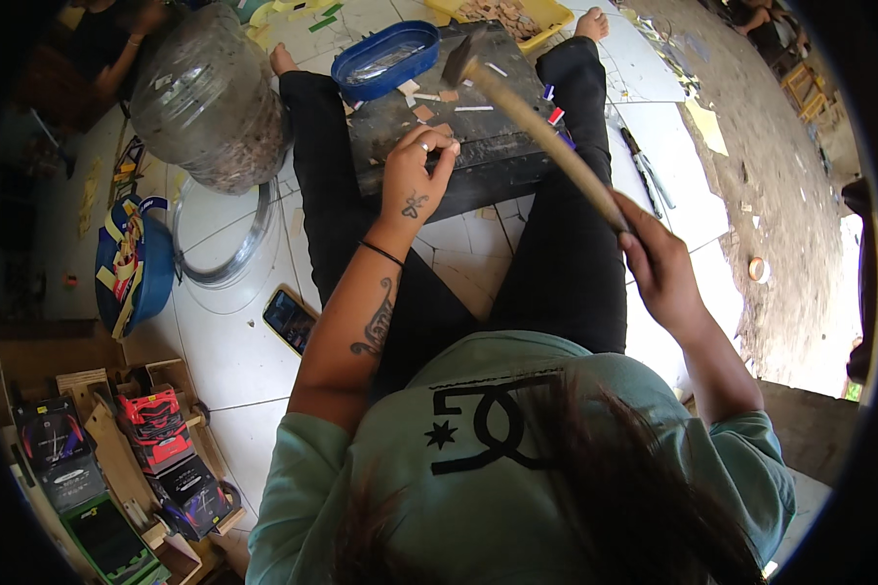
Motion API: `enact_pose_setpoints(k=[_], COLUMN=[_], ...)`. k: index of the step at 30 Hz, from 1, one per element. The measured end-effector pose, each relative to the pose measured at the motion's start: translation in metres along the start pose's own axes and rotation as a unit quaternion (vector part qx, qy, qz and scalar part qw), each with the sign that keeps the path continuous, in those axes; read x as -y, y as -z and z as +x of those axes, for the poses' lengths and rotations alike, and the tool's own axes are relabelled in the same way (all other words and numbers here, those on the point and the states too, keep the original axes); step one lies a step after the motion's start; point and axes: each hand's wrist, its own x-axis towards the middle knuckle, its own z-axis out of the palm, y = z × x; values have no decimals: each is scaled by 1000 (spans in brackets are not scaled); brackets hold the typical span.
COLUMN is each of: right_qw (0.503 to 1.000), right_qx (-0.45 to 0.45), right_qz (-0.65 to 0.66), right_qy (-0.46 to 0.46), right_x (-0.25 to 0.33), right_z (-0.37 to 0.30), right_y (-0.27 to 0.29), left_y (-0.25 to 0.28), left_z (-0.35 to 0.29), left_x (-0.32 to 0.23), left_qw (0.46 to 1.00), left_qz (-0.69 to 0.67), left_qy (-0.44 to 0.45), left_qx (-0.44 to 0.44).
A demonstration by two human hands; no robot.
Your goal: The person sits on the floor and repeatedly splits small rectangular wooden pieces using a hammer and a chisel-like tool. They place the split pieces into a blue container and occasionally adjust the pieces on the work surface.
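A hammer (546, 135) is gripped near the end of its wooden handle by my right hand (658, 258). Its metal head is raised over the far part of a dark, worn block (493, 127) between my legs. My left hand (419, 180) rests at the block's near left edge, thumb and fingertips pinched together; whatever is between them is too small to make out. Small brown squares (422, 113) and white strips (474, 108) lie scattered on the block just beyond my left fingers. A blue oval tray (385, 90) with shiny thin bits inside sits at the block's far left.
Left stand a big clear plastic container (210, 107), a wire coil (229, 271), a blue tub (151, 278) of scraps and a phone (291, 320). Beyond the block is a yellow tray (558, 27); a plier-like tool (646, 171) lies right. Wooden racks (102, 434) hold boxes. Other people sit farther off.
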Motion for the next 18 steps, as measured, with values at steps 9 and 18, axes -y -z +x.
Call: enact_pose_setpoints(k=[9,18], right_qw=[983,946], right_qx=[-29,65], right_qz=[-158,316], right_qy=[-91,42], right_x=[-44,-15], right_z=[70,125], right_y=[-55,-66], left_y=[8,-20], left_z=[6,16], left_x=[-4,-30], left_qw=[995,949], left_qz=[-59,-276], left_qy=[72,148], left_qx=[28,23])
